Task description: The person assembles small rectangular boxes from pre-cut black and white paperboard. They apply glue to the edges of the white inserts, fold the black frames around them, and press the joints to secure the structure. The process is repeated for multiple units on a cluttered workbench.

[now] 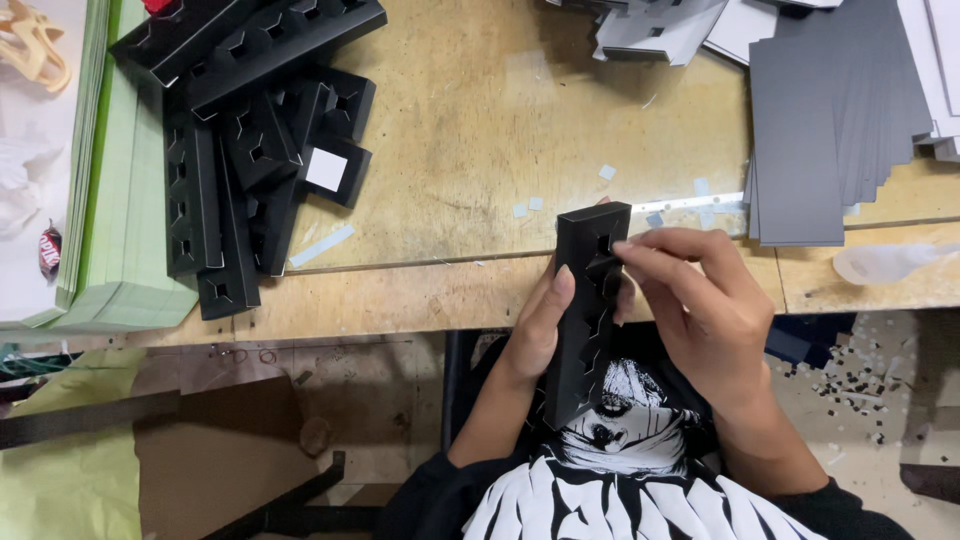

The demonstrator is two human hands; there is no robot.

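Observation:
A long black cardboard insert (582,330) with several cut-out holes stands tilted over the table's front edge, above my lap. My left hand (535,325) grips its left side, thumb along the edge. My right hand (700,305) reaches from the right, its fingertips pressing into one of the upper holes. Both hands touch the same piece.
A heap of similar black inserts (250,140) lies at the back left beside a stack of green sheets (125,200). Flat grey card sheets (820,130) lie fanned at the back right. Small paper scraps (607,172) dot the wooden table (450,150).

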